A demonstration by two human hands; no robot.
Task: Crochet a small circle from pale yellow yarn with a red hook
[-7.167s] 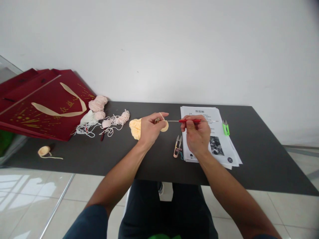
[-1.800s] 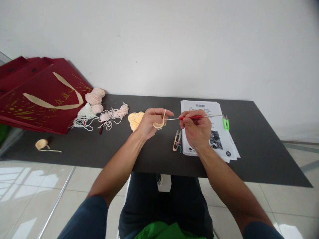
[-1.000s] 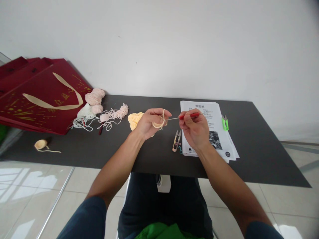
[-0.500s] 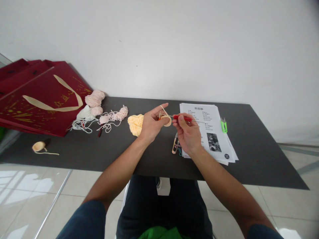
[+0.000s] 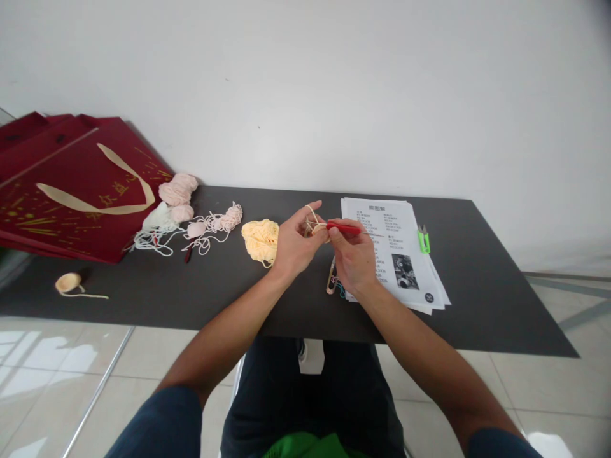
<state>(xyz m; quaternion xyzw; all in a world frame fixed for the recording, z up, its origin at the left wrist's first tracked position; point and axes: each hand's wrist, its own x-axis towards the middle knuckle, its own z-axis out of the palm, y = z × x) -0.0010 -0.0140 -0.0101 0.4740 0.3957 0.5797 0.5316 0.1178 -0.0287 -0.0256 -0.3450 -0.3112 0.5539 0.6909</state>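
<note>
the left hand (image 5: 296, 245) is pinching a small cream yarn piece (image 5: 321, 228), a strand (image 5: 310, 215) looping over a raised finger; the right hand (image 5: 354, 257) is gripping a red-handled hook (image 5: 344, 228) close beside it, above the tabletop (image 5: 487, 299). the hook's long axis is running left to right, one end pointing left at the yarn piece, the other pointing right over the papers (image 5: 424, 270).

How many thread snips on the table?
2: green-handled snips at the right edge of the paper stack; pale-handled snips by its left edge, partly hidden by the right hand. More could be hidden.
</note>
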